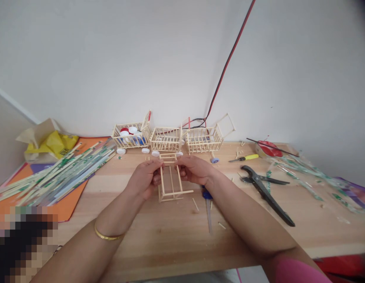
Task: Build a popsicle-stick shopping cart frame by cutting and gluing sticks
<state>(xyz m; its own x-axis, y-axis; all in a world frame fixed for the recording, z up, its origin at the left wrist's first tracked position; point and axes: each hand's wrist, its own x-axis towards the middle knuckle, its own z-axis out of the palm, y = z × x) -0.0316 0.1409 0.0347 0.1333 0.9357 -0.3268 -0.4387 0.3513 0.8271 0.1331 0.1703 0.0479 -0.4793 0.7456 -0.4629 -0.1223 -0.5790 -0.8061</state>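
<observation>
Between my hands is a small box-shaped frame of thin wooden sticks [171,193], one stick jutting out to the right at its near end. My left hand [147,177] pinches its far left side. Opposite it, my right hand [194,169] grips the far right side with bent fingers. Just beyond stand three little stick carts: a left one [131,137] full of bottle caps, a middle one [166,139] and a right one [204,140]. Scissors [208,208] with blue handles lie partly under my right forearm, near loose stick pieces [195,204].
Wrapped chopsticks [67,169] are heaped on an orange sheet [78,196] at left, by a yellow bag [57,145]. At right lie black-handled pliers [266,192], a yellow screwdriver [244,158], a red-and-white object [269,149] and torn clear wrappers [303,181]. A wall rises behind.
</observation>
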